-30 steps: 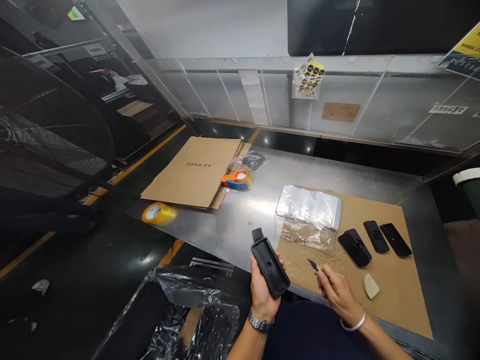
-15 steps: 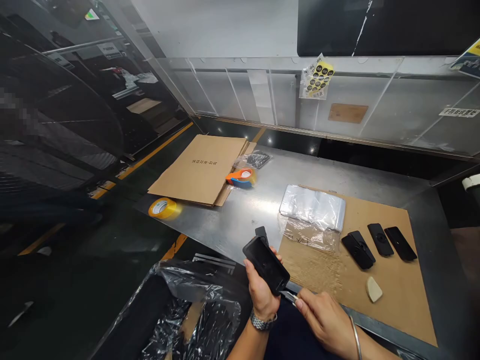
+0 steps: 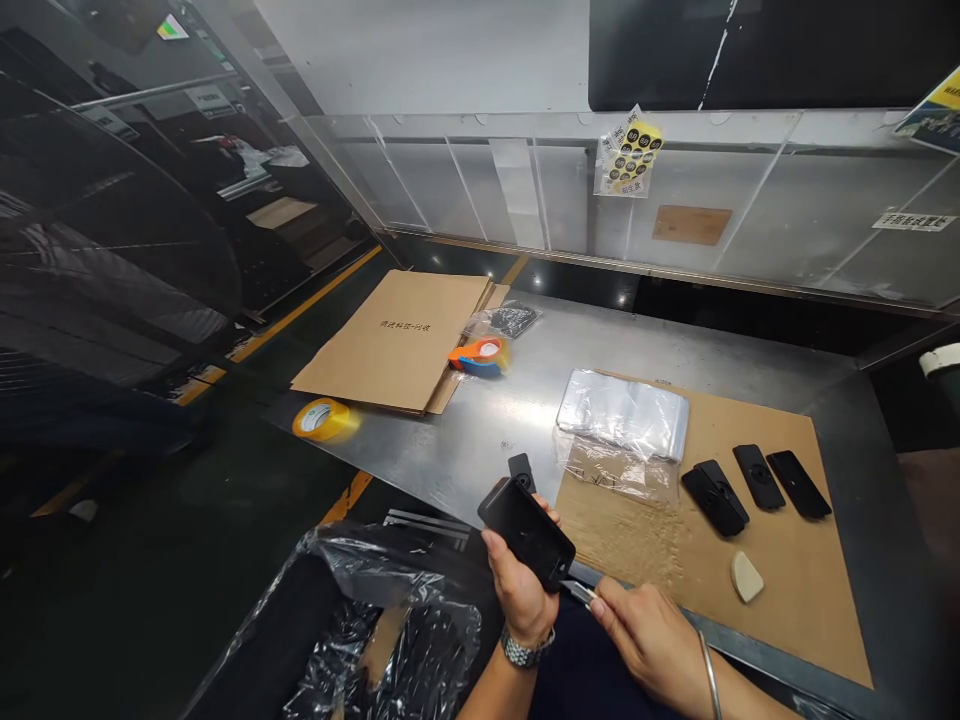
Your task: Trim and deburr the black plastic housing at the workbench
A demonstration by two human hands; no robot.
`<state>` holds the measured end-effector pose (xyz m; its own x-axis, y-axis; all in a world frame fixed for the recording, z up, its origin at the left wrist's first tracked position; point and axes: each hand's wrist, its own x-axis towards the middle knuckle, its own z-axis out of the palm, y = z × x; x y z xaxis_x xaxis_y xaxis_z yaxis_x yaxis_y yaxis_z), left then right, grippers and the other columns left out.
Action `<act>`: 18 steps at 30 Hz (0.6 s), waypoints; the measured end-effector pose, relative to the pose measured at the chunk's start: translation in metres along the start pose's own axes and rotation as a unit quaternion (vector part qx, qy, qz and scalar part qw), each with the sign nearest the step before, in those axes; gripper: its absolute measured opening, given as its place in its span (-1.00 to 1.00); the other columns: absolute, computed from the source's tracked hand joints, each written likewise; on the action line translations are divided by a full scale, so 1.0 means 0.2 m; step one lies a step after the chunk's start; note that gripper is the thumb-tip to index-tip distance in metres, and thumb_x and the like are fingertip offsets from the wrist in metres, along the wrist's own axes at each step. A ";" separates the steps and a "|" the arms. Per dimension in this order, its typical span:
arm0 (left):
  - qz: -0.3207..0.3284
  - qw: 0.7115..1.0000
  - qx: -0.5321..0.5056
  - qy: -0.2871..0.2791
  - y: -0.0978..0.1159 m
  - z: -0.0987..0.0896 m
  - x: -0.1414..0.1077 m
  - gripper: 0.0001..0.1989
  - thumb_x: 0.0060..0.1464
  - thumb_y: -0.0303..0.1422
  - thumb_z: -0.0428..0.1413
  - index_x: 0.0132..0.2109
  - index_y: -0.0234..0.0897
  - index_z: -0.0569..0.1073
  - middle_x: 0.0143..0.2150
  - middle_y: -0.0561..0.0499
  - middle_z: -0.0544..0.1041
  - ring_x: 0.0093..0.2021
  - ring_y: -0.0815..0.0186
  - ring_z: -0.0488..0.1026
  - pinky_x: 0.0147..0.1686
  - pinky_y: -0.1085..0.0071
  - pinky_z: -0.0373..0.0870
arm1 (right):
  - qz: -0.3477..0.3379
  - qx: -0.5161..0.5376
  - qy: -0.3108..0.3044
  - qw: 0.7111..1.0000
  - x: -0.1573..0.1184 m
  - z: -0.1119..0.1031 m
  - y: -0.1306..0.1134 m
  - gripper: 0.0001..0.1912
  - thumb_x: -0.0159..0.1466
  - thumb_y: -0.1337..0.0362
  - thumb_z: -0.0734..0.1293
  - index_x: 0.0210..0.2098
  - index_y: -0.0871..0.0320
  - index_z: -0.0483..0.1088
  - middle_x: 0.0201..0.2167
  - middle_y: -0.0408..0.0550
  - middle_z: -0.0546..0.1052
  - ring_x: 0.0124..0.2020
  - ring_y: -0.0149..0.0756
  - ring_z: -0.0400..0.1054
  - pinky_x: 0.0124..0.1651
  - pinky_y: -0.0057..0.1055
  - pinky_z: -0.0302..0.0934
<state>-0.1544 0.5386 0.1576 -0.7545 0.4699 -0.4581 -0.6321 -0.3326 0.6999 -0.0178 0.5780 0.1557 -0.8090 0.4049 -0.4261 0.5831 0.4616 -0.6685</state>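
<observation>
We held the black plastic case (image 3: 527, 530) in our left hand (image 3: 519, 588), fingers wrapped round it, off the desk's (image 3: 480, 440) near edge, its long axis running far-left to near-right, where our right hand (image 3: 651, 640) pinched a small blade (image 3: 576, 590) touching its near-right end.

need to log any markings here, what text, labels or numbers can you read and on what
"WARN...", cut off by the frame edge: yellow sign, top right.
Printed line on the flat cardboard sheet: characters too small to read.
Round stickers in the hanging bag: digits too blurred.
White label on the clear panel: unreadable.
Black part in the left hand: no text visible.
</observation>
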 end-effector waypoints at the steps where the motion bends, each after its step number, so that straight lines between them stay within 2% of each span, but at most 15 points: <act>1: 0.005 1.000 0.004 0.008 0.00 0.00 0.00 -0.38 -0.27 0.20 0.09 -0.21 -0.20 0.44 -0.37 0.05 0.46 -0.41 0.35 0.41 -0.47 0.50 0.39 | 0.000 -0.002 0.001 1.000 0.00 0.00 0.00 -0.56 0.33 -0.01 -0.13 -0.42 0.10 0.15 -0.63 -0.18 0.23 -0.59 -0.38 0.14 -0.49 -0.41 -0.18; 5: 0.034 0.999 0.026 0.026 -0.02 0.00 0.01 -0.31 -0.29 0.24 0.05 -0.13 -0.18 0.39 -0.36 0.04 0.43 -0.43 0.36 0.38 -0.45 0.47 0.39 | -0.003 -0.012 0.003 1.000 0.00 -0.01 -0.02 -0.60 0.34 0.05 -0.12 -0.42 0.10 0.14 -0.61 -0.18 0.25 -0.57 -0.37 0.19 -0.48 -0.43 -0.15; 14: 0.099 0.994 0.041 0.011 -0.03 0.00 0.02 -0.32 -0.08 0.17 -0.06 0.07 -0.17 0.25 -0.36 0.02 0.45 -0.42 0.34 0.40 -0.41 0.42 0.38 | -0.003 -0.075 0.013 0.997 0.00 0.00 -0.02 -0.59 0.35 0.10 -0.15 -0.38 0.11 0.17 -0.57 -0.14 0.39 -0.52 -0.27 0.34 -0.49 -0.39 -0.13; 18: 0.112 0.993 0.043 0.007 -0.04 -0.01 0.03 -0.31 -0.09 0.17 -0.05 0.07 -0.18 0.27 -0.36 0.01 0.46 -0.44 0.33 0.41 -0.44 0.42 0.38 | -0.010 -0.099 0.023 0.995 0.00 0.02 -0.01 -0.58 0.37 0.11 -0.16 -0.35 0.10 0.19 -0.56 -0.13 0.42 -0.51 -0.25 0.37 -0.49 -0.39 -0.12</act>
<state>-0.1540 0.5427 0.1493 -0.8769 0.3805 -0.2938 -0.4321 -0.3564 0.8284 -0.0191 0.5742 0.1549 -0.8195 0.4270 -0.3823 0.5731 0.6146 -0.5420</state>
